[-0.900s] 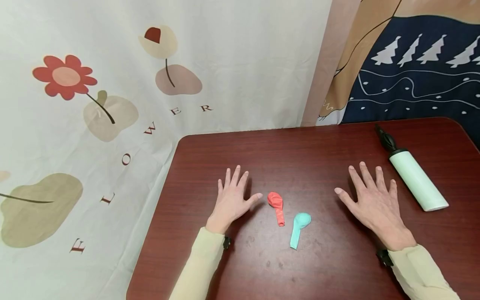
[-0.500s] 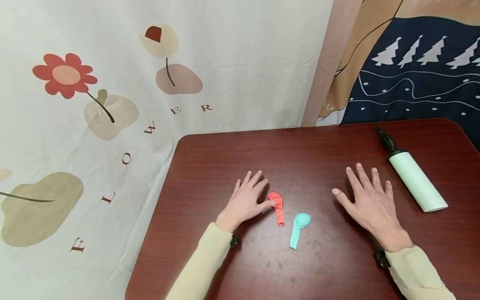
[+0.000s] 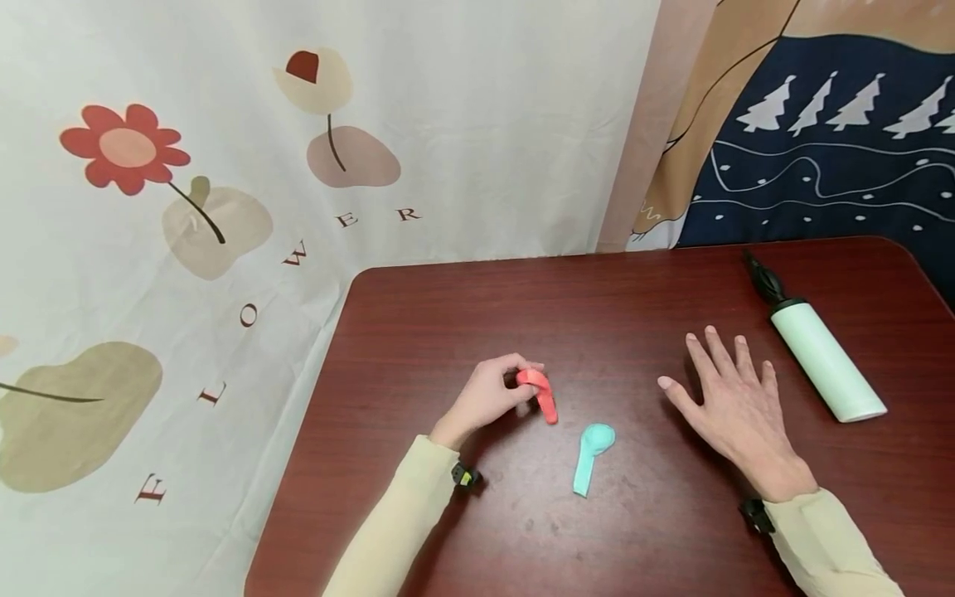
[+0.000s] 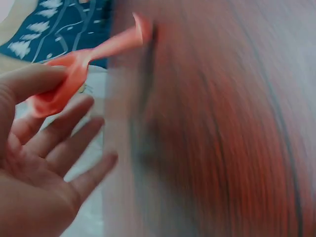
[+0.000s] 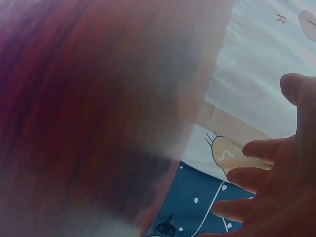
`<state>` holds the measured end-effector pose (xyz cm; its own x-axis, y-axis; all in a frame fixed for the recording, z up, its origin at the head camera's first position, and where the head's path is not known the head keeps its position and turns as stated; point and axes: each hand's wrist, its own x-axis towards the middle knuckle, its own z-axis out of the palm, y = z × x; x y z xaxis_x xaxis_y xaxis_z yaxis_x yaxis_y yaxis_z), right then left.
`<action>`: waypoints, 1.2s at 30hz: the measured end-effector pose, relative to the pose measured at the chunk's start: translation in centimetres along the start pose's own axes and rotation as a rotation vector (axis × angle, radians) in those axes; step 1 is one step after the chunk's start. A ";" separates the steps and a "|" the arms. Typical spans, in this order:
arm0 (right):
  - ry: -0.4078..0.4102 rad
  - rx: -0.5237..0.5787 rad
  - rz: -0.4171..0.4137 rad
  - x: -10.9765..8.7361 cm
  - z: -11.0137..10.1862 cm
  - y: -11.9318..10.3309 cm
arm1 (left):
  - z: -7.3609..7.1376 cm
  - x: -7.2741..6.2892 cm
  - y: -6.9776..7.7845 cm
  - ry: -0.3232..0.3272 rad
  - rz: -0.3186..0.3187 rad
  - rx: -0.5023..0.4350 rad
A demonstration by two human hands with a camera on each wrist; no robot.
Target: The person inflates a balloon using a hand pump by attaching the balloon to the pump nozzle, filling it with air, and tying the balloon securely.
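Red balloon (image 3: 547,405): uninflated, in the left hand; neck directed toward 5 o'clock in the head view (12 o'clock = far table edge). Whether the neck end touches the table cannot be told.
Left hand (image 3: 488,393): at 9 o'clock from the red balloon. Thumb and index finger pinch its rounded end; the remaining fingers stand apart from it, as the left wrist view shows.
Step in hand: judged to be pick-up of the red balloon, with the pinch made.
Next move: judged to call for a firm pinch on the rounded end and a straight lift, keeping the neck free.
Teal balloon (image 3: 597,441): uninflated, lying flat between 4 and 5 o'clock from the red balloon, near it; neck toward 7 o'clock. Neither hand touches it.
Right hand (image 3: 734,408): at 3 o'clock, well apart from both balloons. Palm down, fingers spread, holding nothing; contact with the table cannot be told.
Pump (image 3: 828,361): pale green barrel, at 2 o'clock from the right hand, just beside it, untouched; black nozzle toward 11 o'clock.
Table (image 3: 418,319): dark red-brown, wood-grained.
Backdrop (image 3: 477,108): printed cloth beyond the far edge.
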<state>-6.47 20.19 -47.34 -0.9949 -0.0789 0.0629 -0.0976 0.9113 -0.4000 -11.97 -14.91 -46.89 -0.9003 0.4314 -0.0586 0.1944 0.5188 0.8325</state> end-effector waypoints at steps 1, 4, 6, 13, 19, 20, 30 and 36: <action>-0.002 0.004 0.001 0.0 -0.1 0.0 | -0.1 0.0 -0.1 0.019 -0.015 -0.098; -0.007 0.017 0.010 0.0 -0.5 0.1 | -0.5 0.1 -0.3 0.057 -0.018 -0.405; -0.007 0.030 0.016 0.0 -0.8 0.3 | -0.7 0.1 -0.4 0.091 -0.014 -0.584; 0.022 0.067 0.066 0.4 -2.8 2.6 | -0.8 0.6 -0.6 0.275 0.005 -0.959; 0.055 0.069 0.134 0.4 -4.6 4.9 | -0.7 1.5 -0.3 0.488 -0.070 -1.155; 0.056 0.062 0.148 0.3 -4.8 5.3 | -0.7 1.7 -0.2 0.525 -0.095 -1.181; 0.059 0.021 0.226 0.9 -5.9 8.1 | -0.9 2.7 0.0 0.634 -0.217 -1.373; 0.001 -0.023 0.284 1.8 -5.6 10.3 | -0.7 2.8 0.0 0.540 -0.151 -1.447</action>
<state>-9.09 31.69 -46.19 -0.9823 0.1810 -0.0474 0.1853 0.9059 -0.3809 -14.81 -14.21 -46.68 -0.9666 -0.0308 -0.2544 -0.1501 -0.7365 0.6595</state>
